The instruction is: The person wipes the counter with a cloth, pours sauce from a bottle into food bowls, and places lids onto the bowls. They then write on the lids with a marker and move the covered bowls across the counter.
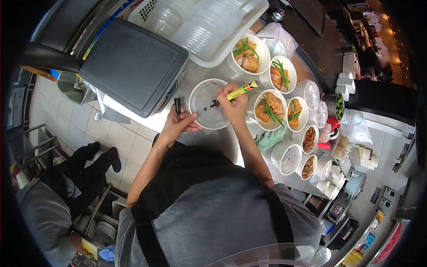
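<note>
My right hand [233, 103] is closed around a yellow marker [241, 90], its dark tip down on a round clear plastic lid [209, 116]. Small dark marks show on the lid beside the tip. My left hand [179, 125] pinches a black marker cap [178, 105] and rests its fingers against the lid's left edge. Right of my right hand stand white bowls with browned meat pieces and green beans, the nearest one [270, 110] close to my wrist. A green cloth [269, 139] lies below that bowl.
A black lidded box [133, 64] stands at the left, beside a white basket [209, 62] of clear lids. More bowls and a lidded container [286, 158] line the right. Another person [49, 218] is at the lower left, apart from my hands.
</note>
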The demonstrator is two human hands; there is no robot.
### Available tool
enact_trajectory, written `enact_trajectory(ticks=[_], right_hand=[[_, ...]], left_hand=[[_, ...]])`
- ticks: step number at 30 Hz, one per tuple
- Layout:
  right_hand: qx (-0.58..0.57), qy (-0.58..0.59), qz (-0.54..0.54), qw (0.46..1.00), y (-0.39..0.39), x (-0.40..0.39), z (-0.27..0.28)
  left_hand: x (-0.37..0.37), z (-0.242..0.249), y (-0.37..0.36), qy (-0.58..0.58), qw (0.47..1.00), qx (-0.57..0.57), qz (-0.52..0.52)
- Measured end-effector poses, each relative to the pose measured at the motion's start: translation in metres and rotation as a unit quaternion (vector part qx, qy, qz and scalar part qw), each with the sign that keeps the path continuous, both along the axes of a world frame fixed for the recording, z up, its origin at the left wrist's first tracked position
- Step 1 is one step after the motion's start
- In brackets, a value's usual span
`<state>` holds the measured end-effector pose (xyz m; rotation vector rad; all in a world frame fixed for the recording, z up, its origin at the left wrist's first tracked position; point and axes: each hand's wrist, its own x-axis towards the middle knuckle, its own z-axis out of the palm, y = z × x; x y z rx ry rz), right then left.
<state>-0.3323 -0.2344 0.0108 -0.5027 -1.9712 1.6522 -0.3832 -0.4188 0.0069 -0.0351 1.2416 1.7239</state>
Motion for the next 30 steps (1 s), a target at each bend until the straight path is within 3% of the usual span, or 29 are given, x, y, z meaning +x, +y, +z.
enact_trajectory(ticks=[1, 4, 7, 16, 25, 30], right_hand=[[-0.017, 0.001, -0.004, 1.0, 0.001, 0.0, 0.0], [0.098, -0.027, 0.031, 0.994, 0.001, 0.003, 0.009], [-0.085, 0.03, -0.038, 0.995, 0.001, -0.003, 0.014], [0.056, -0.034, 0.037, 0.997, 0.019, 0.003, 0.007], [-0.001, -0.001, -0.019, 1.0, 0.014, -0.002, 0.009], [0.031, -0.003, -0.037, 0.999, 0.015, 0.0, 0.004]], left_hand=[[0.0, 0.0, 0.0, -0.001, 1.0, -0.001, 0.001], [0.0, -0.002, 0.0, 0.006, 1.0, 0.001, -0.006], [-0.001, 0.001, 0.0, 0.008, 1.0, 0.001, -0.007], [-0.001, 0.002, 0.001, -0.001, 1.0, 0.009, -0.003], [-0.001, -0.003, 0.001, -0.003, 1.0, 0.01, 0.002], [-0.001, -0.001, 0.001, -0.002, 1.0, 0.007, 0.001]])
